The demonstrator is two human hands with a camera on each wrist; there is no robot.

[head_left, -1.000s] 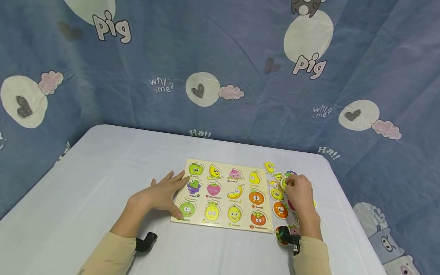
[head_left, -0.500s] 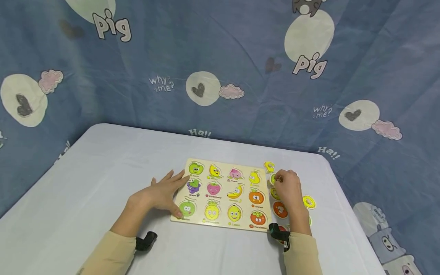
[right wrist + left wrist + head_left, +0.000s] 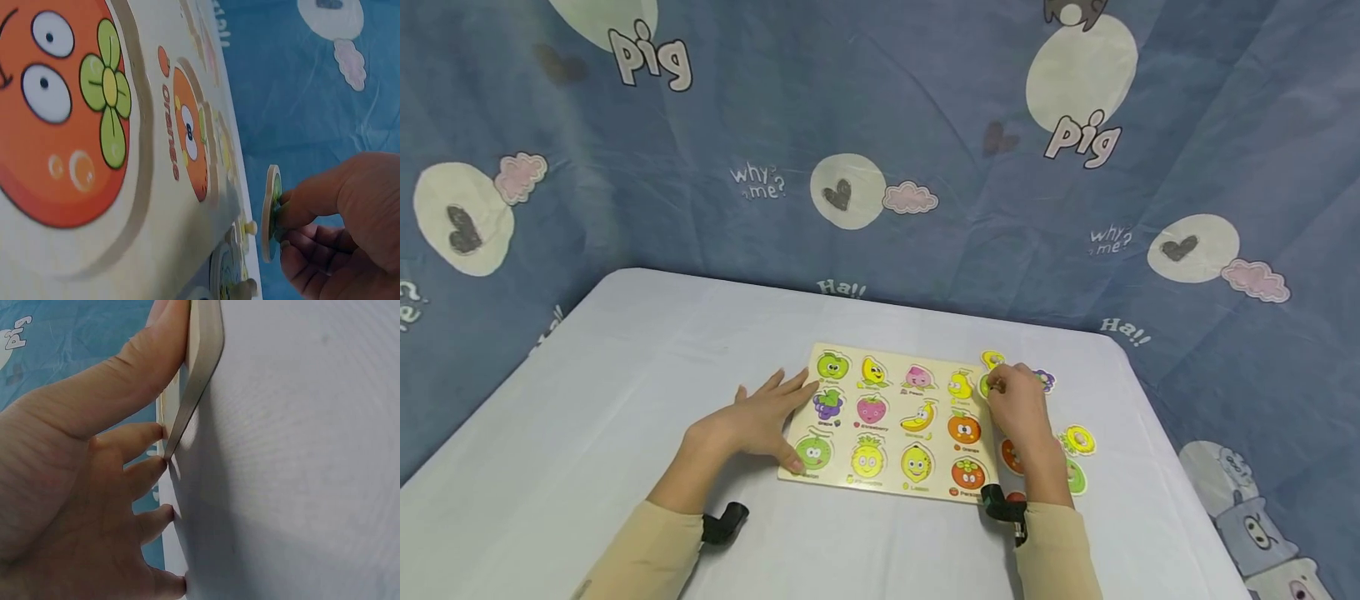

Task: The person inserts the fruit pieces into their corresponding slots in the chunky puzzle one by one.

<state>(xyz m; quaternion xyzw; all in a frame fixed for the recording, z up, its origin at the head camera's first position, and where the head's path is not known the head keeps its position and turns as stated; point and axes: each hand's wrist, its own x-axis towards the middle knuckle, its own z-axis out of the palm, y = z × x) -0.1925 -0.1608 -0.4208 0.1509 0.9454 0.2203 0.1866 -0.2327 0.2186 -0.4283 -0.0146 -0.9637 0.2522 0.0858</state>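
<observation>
A pale wooden fruit puzzle board, printed with rows of smiling fruits, lies on the white table. Fingers spread, my left hand rests on its left edge; the left wrist view shows the thumb over the board's edge and the other fingertips beside it. My right hand pinches a green puzzle piece near the board's upper right corner. In the right wrist view this piece is held up nearly edge-on between thumb and fingers, so its fruit is hard to tell.
Loose pieces lie right of the board: a yellow one, purple grapes, an orange-coloured one, a yellow one and a green one. The right forearm covers others. A blue patterned cloth hangs behind the table.
My right hand has moved left toward the board, carrying the green piece away from the loose pieces. Some pieces on the right came into view. The left hand stays on the board.
</observation>
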